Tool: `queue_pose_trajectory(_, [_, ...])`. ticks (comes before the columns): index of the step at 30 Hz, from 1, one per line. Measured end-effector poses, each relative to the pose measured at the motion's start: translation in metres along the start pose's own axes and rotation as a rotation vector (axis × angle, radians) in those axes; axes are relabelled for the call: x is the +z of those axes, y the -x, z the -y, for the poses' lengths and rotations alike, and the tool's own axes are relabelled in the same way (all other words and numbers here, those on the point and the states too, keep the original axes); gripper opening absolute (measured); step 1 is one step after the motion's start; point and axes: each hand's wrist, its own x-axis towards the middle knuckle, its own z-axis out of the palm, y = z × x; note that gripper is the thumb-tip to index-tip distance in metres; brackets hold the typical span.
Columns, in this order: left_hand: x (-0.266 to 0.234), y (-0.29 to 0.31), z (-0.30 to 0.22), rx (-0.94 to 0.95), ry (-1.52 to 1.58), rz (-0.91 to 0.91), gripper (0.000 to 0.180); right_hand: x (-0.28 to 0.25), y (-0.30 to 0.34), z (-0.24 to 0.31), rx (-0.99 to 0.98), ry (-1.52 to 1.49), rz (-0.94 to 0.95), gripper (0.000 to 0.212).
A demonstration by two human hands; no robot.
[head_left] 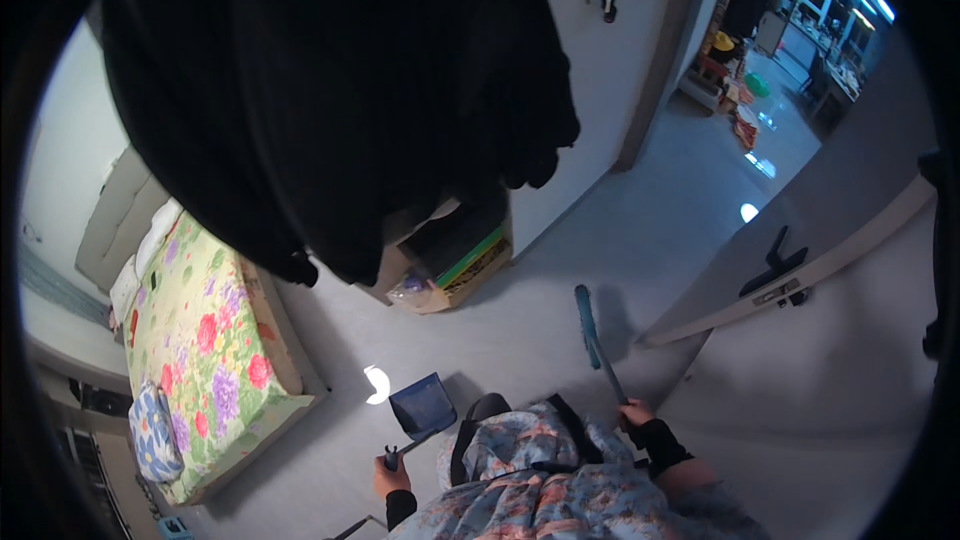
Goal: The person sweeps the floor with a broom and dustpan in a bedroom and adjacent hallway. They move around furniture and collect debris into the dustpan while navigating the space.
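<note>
At the lower left, my left hand (392,481) is closed round the handle of a dark blue dustpan (423,406). The pan is beside my legs, over the pale floor; whether it touches the floor I cannot tell. My right hand (634,414) grips the stick of a broom (588,325) with a teal, narrow head. That head points away from me, left of the door. A patterned garment covers my front, with dark cuffs at both wrists.
On the left stands a bed (205,340) with a flowered cover. Black clothes (340,90) hang large across the upper middle, above a cardboard box (470,275). To the right is an open door (830,210) with a black handle. Beyond the doorway lies a cluttered room (770,90).
</note>
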Motion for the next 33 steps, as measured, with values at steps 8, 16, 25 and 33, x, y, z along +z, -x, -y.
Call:
queue_pose_trajectory(8, [0.064,-0.012,-0.105,0.158,0.065,0.194,0.033,-0.068,-0.049,0.070,0.071,-0.372,-0.071,0.017])
queue_pose_trajectory(16, [0.148,-0.023,-0.194,0.129,0.153,0.246,0.032,-0.129,-0.149,0.142,0.056,-0.366,-0.179,0.016])
queue_pose_trajectory(25, [0.220,-0.030,-0.265,0.111,0.303,0.253,0.033,-0.203,-0.269,0.228,0.052,-0.062,-0.473,0.027])
queue_pose_trajectory(33, [0.226,-0.010,-0.331,0.092,0.158,0.179,0.032,-0.295,-0.446,0.309,0.185,0.112,-0.455,0.041])
